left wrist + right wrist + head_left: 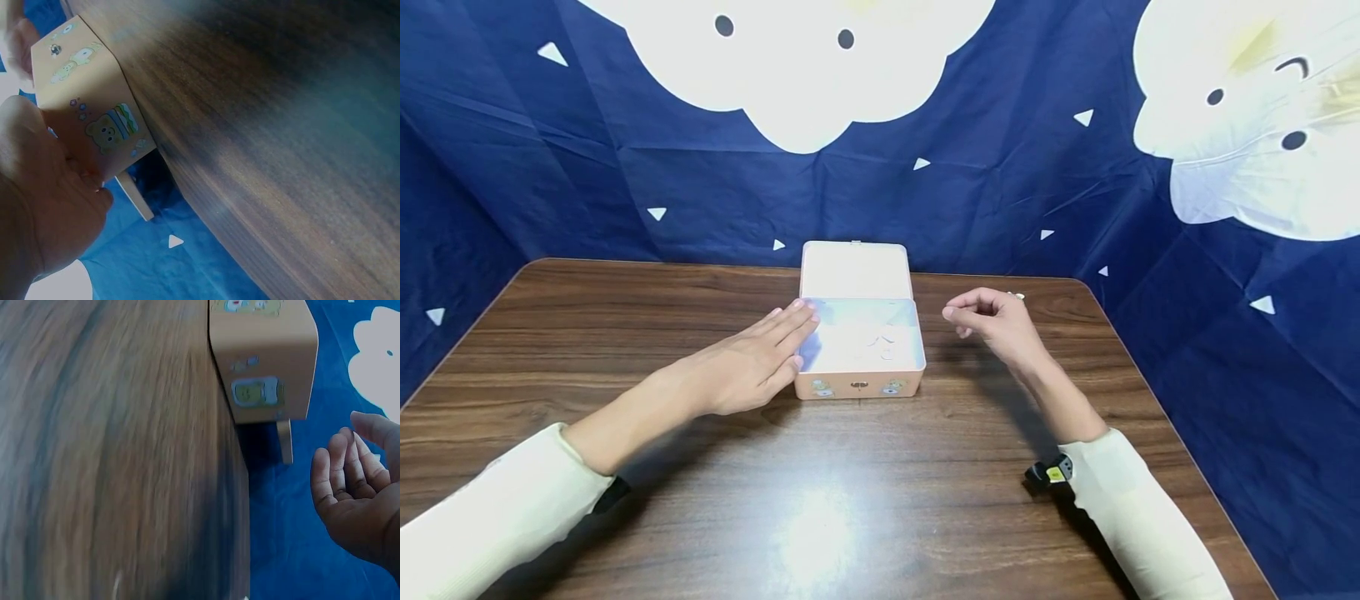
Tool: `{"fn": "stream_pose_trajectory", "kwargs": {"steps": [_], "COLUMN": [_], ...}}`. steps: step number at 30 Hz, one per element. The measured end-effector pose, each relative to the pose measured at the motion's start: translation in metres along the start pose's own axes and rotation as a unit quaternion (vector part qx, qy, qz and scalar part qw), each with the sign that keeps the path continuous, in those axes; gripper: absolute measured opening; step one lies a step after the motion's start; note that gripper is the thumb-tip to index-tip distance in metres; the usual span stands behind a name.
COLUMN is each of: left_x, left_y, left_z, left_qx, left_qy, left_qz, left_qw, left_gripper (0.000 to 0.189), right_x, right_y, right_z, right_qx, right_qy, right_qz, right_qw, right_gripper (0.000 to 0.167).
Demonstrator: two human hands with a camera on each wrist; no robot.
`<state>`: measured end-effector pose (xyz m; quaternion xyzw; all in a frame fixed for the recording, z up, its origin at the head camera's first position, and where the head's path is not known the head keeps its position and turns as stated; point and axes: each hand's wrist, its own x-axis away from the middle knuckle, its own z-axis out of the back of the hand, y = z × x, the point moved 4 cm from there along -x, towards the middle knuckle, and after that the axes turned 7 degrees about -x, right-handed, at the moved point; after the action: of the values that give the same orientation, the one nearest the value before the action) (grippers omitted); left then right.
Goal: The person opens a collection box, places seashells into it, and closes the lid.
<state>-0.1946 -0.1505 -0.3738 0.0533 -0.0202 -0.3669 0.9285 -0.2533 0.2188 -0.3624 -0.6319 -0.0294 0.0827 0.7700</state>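
A peach-coloured lidded box (857,386) with cartoon bear pictures and a small metal front clasp stands on the table, its lid (856,268) raised at the back. Pale blue-white contents (850,337) fill it near the rim. My left hand (745,367) lies along the box's left edge, its straight fingers touching the rim. In the left wrist view that hand (50,194) covers part of the box's bear-printed side (94,119). To the right of the box hovers my right hand (996,325), fingers loosely bent. The right wrist view shows nothing held in this hand (362,487).
A brown wood-grain table (865,500) carries the box near its back edge. Behind it hangs a dark blue cloth (730,200) with white clouds and triangles. A small white thing (1017,295) shows just behind the right hand.
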Motion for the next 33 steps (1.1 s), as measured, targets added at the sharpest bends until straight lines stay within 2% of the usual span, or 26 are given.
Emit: {"fn": "stream_pose_trajectory", "kwargs": {"steps": [7, 15, 20, 33], "left_x": [0.000, 0.000, 0.001, 0.001], "left_y": [0.000, 0.002, 0.002, 0.000], "left_z": [-0.001, 0.001, 0.001, 0.001], "left_qx": [-0.002, -0.003, -0.005, -0.009], "left_qy": [0.002, 0.017, 0.014, -0.001], "left_qz": [-0.001, -0.015, -0.015, -0.004], "left_qw": [1.0000, 0.9997, 0.9998, 0.9999], "left_gripper": [0.065, 0.064, 0.064, 0.065], "right_x": [-0.003, -0.004, -0.006, -0.012], "right_y": [0.015, 0.022, 0.024, 0.034], "right_z": [0.022, 0.042, 0.049, 0.075], "right_qx": [0.001, 0.020, 0.018, 0.018], "right_qy": [0.020, 0.028, 0.033, 0.047], "right_qz": [-0.008, -0.072, -0.104, -0.127], "right_qw": [0.9998, 0.9969, 0.9939, 0.9906], "right_gripper": [0.027, 0.033, 0.038, 0.049]}}
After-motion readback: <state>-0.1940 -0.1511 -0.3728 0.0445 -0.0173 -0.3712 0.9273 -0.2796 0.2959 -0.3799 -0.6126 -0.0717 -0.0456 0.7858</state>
